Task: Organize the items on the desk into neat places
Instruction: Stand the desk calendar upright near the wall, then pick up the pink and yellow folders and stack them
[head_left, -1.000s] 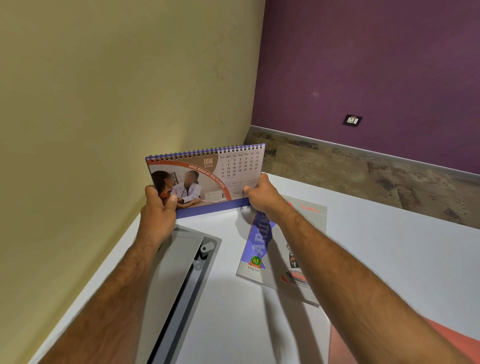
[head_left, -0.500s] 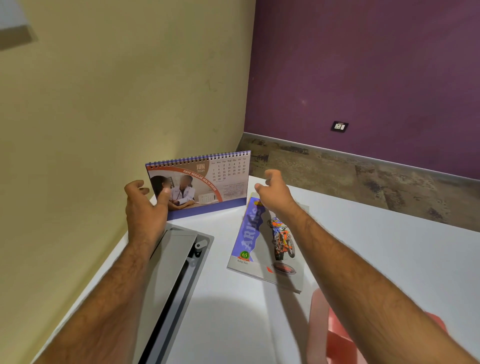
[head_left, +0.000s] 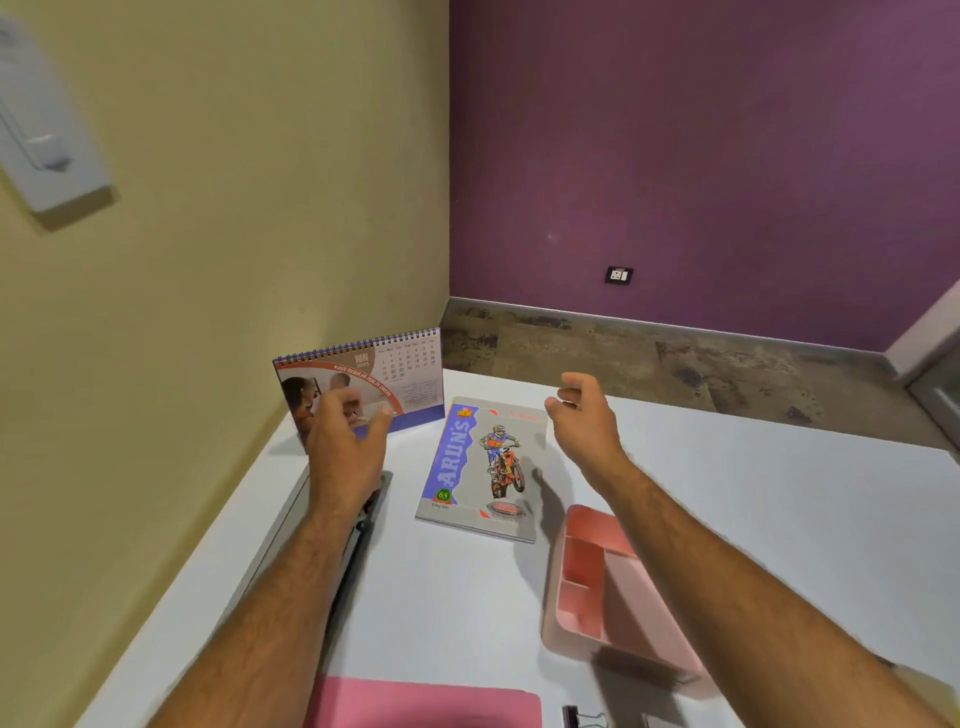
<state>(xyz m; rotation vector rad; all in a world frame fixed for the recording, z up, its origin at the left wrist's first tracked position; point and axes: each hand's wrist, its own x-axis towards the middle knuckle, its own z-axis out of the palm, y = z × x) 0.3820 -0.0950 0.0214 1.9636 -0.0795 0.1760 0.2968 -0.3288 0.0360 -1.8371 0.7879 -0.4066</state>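
Purple wall ahead, yellowish wall on my left, and a white surface tucked into that corner. So, quick update: a second ago both hands were clamped on the desk calendar, one at each lower corner, and now they've let go and pulled back toward me. It stands upright on its own at the far corner against the yellowish wall, JUN page facing me. I'd call that one placed.

Left hand hovers just in front of the calendar, fingers loosely spread and holding nothing. Right hand floats further to the right of the calendar, above the far right corner of the notebook, fingers half curled, also empty.

Everything else still needs sorting, I reckon. The motocross-cover notebook lies flat just right of the calendar and nearer me, sitting a bit crooked. Nearer still from the calendar, under my left forearm, there's a long grey flat thing — can't tell what it is. A pink organizer tray sits well toward me and right of the calendar, compartments looking empty. At the bottom edge I see a pink folder and a binder clip.

My guess is the notebook is next, since my right hand is already beside it.
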